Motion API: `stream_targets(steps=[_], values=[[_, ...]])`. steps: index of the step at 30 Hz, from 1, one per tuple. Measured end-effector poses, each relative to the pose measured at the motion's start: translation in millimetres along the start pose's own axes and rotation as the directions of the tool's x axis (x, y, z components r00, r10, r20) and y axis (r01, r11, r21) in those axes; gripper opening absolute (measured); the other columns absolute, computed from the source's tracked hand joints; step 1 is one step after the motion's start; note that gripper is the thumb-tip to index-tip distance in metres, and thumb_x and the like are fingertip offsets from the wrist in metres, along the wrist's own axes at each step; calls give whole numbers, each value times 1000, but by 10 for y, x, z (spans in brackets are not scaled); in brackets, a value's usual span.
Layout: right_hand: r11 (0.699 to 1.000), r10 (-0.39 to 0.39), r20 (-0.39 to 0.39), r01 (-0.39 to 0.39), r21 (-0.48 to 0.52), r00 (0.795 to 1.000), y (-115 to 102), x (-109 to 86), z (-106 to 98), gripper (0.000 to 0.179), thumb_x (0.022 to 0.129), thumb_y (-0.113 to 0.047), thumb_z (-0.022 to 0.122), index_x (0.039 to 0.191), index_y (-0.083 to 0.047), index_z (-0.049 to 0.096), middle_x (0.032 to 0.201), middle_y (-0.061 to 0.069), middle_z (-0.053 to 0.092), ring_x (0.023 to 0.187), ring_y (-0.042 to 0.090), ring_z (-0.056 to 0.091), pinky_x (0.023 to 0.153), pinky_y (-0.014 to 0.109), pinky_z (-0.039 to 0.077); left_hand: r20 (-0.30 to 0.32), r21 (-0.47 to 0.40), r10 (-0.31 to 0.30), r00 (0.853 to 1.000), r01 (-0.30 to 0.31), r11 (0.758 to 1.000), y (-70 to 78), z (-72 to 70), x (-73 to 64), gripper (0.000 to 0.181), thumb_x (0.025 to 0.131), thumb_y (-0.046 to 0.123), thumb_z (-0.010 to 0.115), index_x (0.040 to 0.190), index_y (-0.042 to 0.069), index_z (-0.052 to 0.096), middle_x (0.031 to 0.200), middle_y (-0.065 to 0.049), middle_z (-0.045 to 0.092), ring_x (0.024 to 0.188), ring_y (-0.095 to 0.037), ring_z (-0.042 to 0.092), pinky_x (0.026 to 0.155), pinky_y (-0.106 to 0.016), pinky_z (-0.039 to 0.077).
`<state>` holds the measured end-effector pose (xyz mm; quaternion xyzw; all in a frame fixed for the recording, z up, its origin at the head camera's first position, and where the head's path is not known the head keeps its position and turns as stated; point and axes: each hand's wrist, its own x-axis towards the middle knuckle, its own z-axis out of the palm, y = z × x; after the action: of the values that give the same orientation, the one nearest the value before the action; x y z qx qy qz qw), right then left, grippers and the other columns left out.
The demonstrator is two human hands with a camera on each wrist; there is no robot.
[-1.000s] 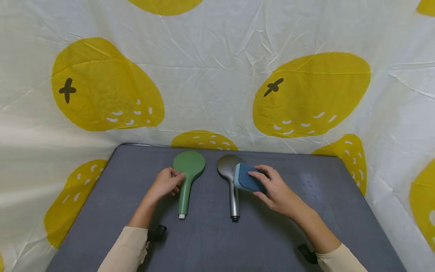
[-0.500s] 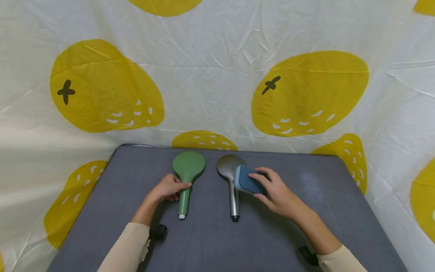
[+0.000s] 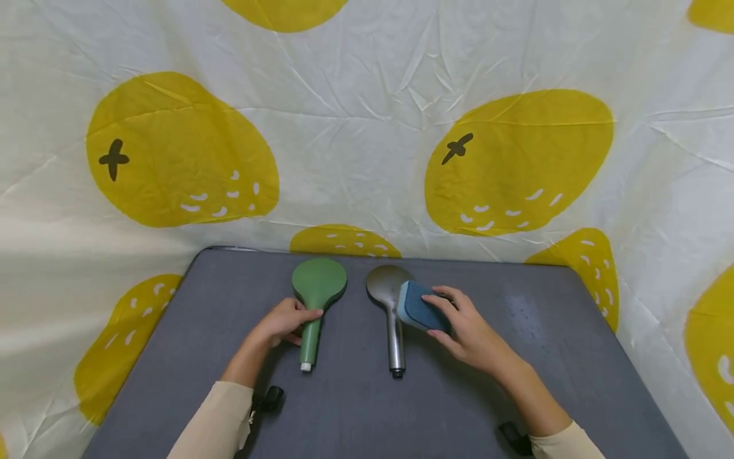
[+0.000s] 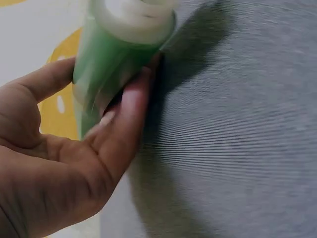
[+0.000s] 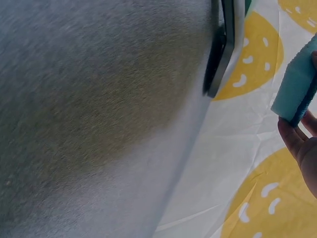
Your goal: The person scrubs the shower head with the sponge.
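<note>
Head view: the left hand grips the handle of a green shower head, left of a silver shower head on the gray surface; the right hand pinches a blue sponge by the silver neck. Left wrist: fingers flank the blurred green handle. Right wrist: fingers hold the sponge, partly out of frame

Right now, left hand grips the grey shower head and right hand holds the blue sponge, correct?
No: the left hand grips the green shower head, not the grey one; the head view shows it. The right hand does hold the blue sponge.
</note>
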<state>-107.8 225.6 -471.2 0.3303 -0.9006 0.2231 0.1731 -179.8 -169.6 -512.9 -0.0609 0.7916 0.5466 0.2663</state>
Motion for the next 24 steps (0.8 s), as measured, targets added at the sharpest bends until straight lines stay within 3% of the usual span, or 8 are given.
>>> stream_targets(steps=[3,7,12,18,24], values=[[1000,24,-1,-24,6,1000,-23,22,1,71,82,-11,87,144,-8,54,146,23,50,130,42,50,99,60,50,53,-78,12,999,-8,997,-28,-1,1,29,100,24,69,98,-1,55,91,-14,77,73,-20,74,61,-35,62],[999,39,-3,-39,9,999,-45,37,0,71,82,-12,87,145,-9,54,146,22,51,129,40,51,99,59,50,96,-181,44,994,-26,983,-34,-14,-7,41,102,25,67,121,-9,53,99,-19,77,79,-24,77,70,-40,64],[999,32,-13,-32,11,999,-41,53,12,71,81,-11,87,144,-9,55,145,21,52,128,39,51,97,58,50,159,-249,90,983,-48,967,-35,-20,4,47,104,21,64,131,-12,46,112,-23,74,87,-27,78,77,-43,65],[999,21,-16,-21,24,1000,-38,136,-4,70,83,-12,86,145,-10,54,145,20,51,129,38,50,100,58,48,142,-294,163,976,-115,949,-42,9,0,41,105,16,61,130,-11,42,120,-25,72,88,-26,78,75,-40,65],[999,17,-21,-17,31,1000,-64,198,-47,71,82,-11,87,145,-9,54,145,22,50,130,39,49,101,57,47,91,-330,237,967,-195,924,13,49,-24,45,105,11,60,136,-12,36,125,-34,65,89,-27,78,75,-41,65]])
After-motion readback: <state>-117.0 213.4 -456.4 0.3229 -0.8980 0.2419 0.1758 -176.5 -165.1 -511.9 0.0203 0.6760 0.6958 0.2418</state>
